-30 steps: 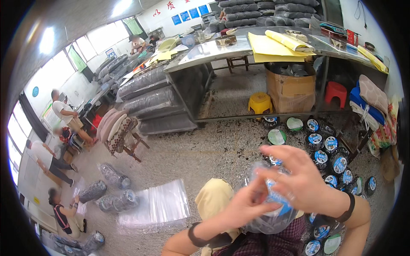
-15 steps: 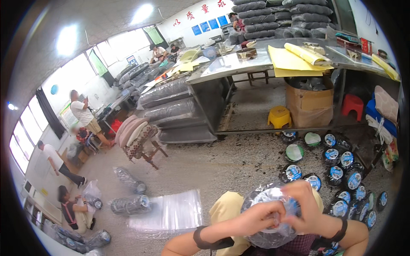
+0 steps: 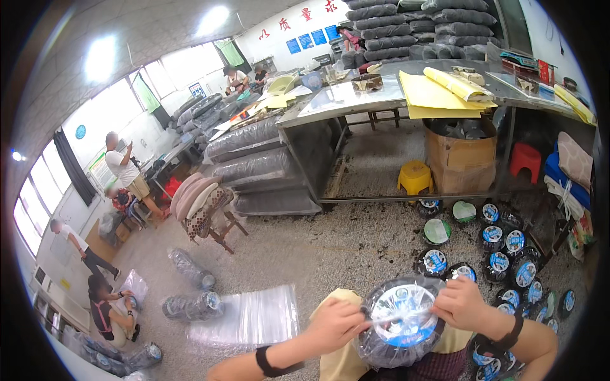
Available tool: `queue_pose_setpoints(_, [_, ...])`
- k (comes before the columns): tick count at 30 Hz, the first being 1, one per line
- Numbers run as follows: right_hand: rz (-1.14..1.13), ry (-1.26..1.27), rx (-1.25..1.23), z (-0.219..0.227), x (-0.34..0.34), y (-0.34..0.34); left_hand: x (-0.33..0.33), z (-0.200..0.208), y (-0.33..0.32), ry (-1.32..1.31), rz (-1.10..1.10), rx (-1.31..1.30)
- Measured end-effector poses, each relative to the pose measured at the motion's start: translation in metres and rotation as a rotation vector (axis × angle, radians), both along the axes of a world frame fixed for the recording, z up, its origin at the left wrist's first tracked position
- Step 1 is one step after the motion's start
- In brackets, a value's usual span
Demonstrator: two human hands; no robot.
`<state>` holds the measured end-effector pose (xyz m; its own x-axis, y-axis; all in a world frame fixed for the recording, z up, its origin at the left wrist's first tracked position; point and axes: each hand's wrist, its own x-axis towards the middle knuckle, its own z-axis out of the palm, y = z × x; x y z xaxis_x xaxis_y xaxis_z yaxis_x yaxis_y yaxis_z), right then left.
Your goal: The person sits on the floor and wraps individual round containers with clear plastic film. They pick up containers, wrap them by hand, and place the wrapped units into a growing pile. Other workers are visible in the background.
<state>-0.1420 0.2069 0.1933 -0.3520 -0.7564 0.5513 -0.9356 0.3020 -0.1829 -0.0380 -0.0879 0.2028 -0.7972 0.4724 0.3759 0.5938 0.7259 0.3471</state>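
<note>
A clear plastic bag [image 3: 406, 351] wraps a round black bundle with a blue and white round label [image 3: 401, 311] on top, set upright between my knees. On its left side, the fingers of my left hand [image 3: 340, 322] are closed in a pinch on a twisted end of the bag. Opposite it, my right hand [image 3: 459, 301] pinches another end of the plastic. Between the two hands the film is drawn taut across the label. Dark bands circle both my wrists.
Several black rolls with round labels [image 3: 525, 274] stand on the floor at the right. Flat clear bags [image 3: 244, 317] lie at the left, beside a wrapped bundle [image 3: 194, 306]. A yellow stool [image 3: 415, 178] and a cardboard box [image 3: 460, 155] sit under the metal table [image 3: 298, 114]. Co-workers are farther left.
My hands have moved apart from above the middle of the bundle to its two sides, pulling the bag's ends outward. The label now shows between them.
</note>
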Motion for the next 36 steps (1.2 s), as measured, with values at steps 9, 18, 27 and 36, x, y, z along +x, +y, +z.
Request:
queue_pose_setpoints(9, [0.241, -0.531, -0.258, 0.054, 0.024, -0.057, -0.01, 0.013, 0.053, -0.715, -0.076, 0.544])
queue_pose_setpoints(18, [0.158, -0.108, -0.205, 0.011, 0.044, -0.045, -0.025, 0.016, 0.032, -1.059, -0.088, 1.012])
queue_pose_setpoints(27, [-0.007, -0.986, -0.356, 0.019, 0.034, -0.057, -0.047, 0.026, 0.045, 0.602, -0.022, 0.104])
queue_pose_setpoints(36, [-0.058, -0.629, -0.458, -0.02, -0.018, -0.057, -0.042, 0.018, 0.027, 0.0, -0.048, 0.304])
